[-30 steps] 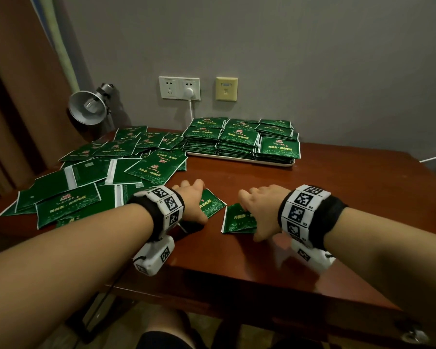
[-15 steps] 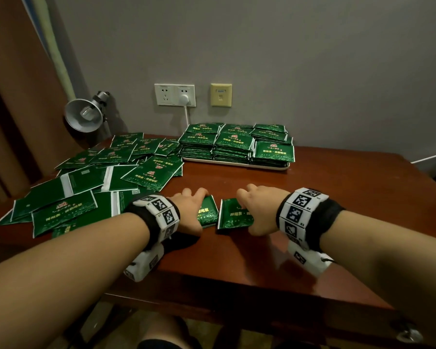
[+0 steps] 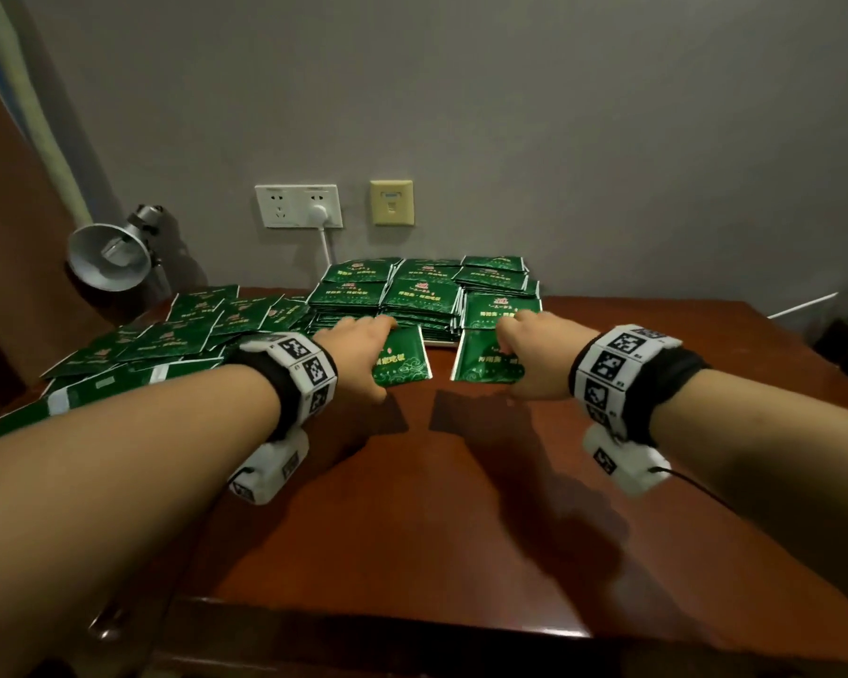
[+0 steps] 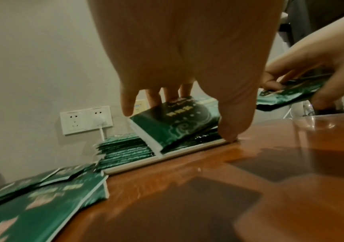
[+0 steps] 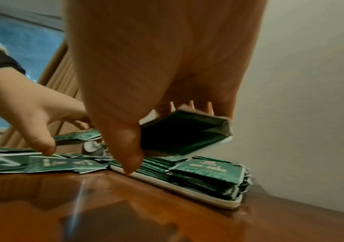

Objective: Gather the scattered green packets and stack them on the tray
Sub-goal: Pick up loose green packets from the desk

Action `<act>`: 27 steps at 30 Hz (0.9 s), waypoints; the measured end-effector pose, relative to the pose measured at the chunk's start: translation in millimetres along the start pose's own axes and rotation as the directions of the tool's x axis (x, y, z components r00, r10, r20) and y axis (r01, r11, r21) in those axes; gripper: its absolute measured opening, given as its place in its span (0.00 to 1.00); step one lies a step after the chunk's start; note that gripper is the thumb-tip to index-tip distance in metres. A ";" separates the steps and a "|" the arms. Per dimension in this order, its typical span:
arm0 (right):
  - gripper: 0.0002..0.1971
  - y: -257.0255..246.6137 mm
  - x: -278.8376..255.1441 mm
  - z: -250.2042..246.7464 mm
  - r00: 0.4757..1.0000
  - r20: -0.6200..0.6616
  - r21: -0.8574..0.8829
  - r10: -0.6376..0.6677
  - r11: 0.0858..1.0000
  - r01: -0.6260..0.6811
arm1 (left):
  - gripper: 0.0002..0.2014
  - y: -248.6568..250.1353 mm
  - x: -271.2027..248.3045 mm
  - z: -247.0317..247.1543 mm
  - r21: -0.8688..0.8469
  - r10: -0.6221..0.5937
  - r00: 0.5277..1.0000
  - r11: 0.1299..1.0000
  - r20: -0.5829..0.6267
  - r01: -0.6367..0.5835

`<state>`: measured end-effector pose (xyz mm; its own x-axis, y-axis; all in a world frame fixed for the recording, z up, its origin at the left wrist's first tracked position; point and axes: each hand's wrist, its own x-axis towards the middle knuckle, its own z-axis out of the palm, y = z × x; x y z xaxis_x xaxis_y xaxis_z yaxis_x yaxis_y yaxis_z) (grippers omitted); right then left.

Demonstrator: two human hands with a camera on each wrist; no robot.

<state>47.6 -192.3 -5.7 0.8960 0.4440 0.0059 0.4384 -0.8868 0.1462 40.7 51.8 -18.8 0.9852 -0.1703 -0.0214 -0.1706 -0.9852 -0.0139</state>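
Green packets (image 3: pixel 401 358) pinched in curled fingers (image 4: pixel 232 117) of each hand, above the tray (image 5: pixel 184 190).

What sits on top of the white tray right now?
Stacks of green packets fill the tray, several packets deep, in rows. Only the tray's front rim shows; its floor is covered. Both hands hold packets near its front edge, not yet set down.

Two hands (image 3: pixel 363 345), one tray (image 5: pixel 187 190), one lamp (image 3: pixel 109 256), uncountably many packets (image 3: pixel 177 335).
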 end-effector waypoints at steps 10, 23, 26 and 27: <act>0.23 70.4 91.9 6.4 0.997 -0.037 -0.015 0.072 0.997 -0.073 | 0.43 16.7 139.2 -31.2 0.145 0.085 0.995 0.987 -0.059 -0.076; 0.30 78.4 152.6 37.4 0.983 -0.075 -0.059 0.168 0.983 -0.173 | 0.43 5.2 203.7 -2.9 0.168 0.145 0.989 0.975 0.000 -0.143; 0.32 80.7 153.3 36.1 0.986 -0.069 -0.073 0.151 0.985 -0.156 | 0.38 0.6 203.0 -3.7 0.187 0.171 0.985 0.968 -0.007 -0.167; 0.31 81.5 153.6 35.2 0.988 -0.049 -0.070 0.149 0.986 -0.152 | 0.37 -0.5 202.5 -4.9 0.191 0.166 0.986 0.968 -0.007 -0.162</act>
<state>223.4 -200.9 -27.7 0.9467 0.3129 0.0766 0.2911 -0.9328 0.2126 240.3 17.8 -18.2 0.9432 -0.3319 -0.0167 -0.3283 -0.9230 -0.2005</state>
